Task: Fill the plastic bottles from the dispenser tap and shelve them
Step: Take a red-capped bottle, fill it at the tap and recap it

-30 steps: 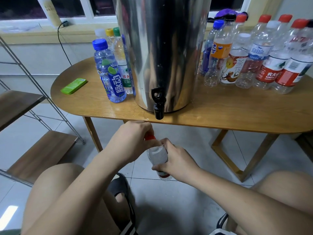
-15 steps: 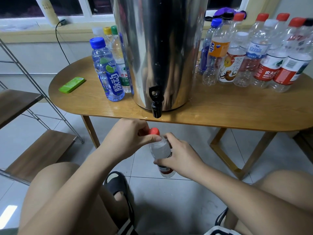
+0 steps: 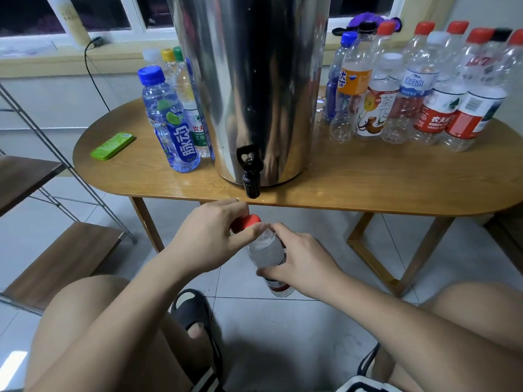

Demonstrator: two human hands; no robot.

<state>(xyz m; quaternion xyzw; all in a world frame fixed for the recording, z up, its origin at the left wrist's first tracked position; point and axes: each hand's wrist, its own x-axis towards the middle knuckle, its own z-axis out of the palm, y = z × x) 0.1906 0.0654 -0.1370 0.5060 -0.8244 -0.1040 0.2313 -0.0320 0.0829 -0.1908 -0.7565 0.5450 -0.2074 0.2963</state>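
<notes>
Rising clear of the left hand [image 3: 209, 239] since a second ago, the red cap [image 3: 246, 221] sits pinched in its fingers [image 3: 226, 206]; fingers of the right hand [image 3: 302, 263] grip the clear bottle [image 3: 267, 251] over the floor [image 3: 283, 332], just below the bench [image 3: 368, 190] edge and the black tap [image 3: 251, 182] of the steel dispenser [image 3: 254, 80] standing on it.

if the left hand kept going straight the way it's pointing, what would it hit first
The left hand points up and right and pinches the red cap of the bottle. Past that, it would probably meet the front edge of the table beside the tap, though depth is unclear.
</notes>
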